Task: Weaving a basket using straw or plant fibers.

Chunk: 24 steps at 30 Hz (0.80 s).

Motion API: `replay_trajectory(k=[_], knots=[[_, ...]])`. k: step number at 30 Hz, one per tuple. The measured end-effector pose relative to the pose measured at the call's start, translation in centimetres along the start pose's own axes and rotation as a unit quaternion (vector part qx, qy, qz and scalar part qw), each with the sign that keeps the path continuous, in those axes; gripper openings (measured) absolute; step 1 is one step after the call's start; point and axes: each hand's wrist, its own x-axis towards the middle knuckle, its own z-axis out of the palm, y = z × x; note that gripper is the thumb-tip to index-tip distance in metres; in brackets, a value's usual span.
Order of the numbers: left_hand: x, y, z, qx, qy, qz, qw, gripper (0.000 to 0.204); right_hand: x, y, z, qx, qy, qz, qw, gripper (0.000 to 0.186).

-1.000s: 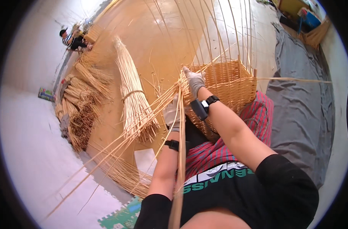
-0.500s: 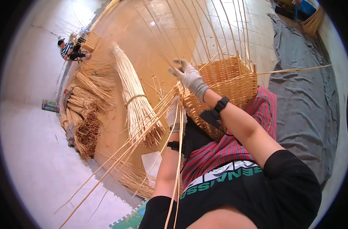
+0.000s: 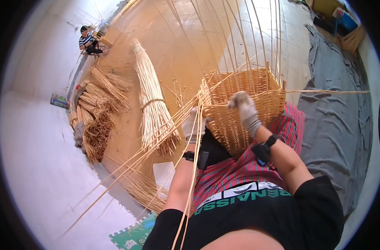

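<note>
A square woven willow basket (image 3: pixel 258 104) rests against my lap, with long upright rods (image 3: pixel 250 41) rising from it and loose strands (image 3: pixel 156 137) trailing from its left corner. My left hand (image 3: pixel 192 125), gloved, is closed around strands below that corner, partly hidden by them. My right hand (image 3: pixel 244 109), also gloved, is raised over the basket's near rim with its fingers curled; whatever they hold is blurred and cannot be made out.
A large tied reed bundle (image 3: pixel 150 100) lies left of the basket. Piled bundles (image 3: pixel 96 121) line the left wall. Another person (image 3: pixel 90 41) sits at the back left. A grey cloth (image 3: pixel 331 137) covers the right side; containers (image 3: pixel 344 21) stand behind it.
My right hand has moved right and down from the basket's left corner to the near rim, its fingers now curled. My left hand stays below the corner.
</note>
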Motion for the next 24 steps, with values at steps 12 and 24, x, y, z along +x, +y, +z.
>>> replay_trajectory(k=[12,24], knots=[[4.1,6.9,3.0,-0.351,-0.215,-0.03,0.911,0.024,3.6,-2.5,-0.1,-0.292,0.151,0.031,0.944,0.018],[3.4,8.3,2.6,-0.44,-0.237,-0.103,0.86,0.026,-0.4,-4.4,-6.3,-0.304,0.005,-0.178,0.936,0.021]])
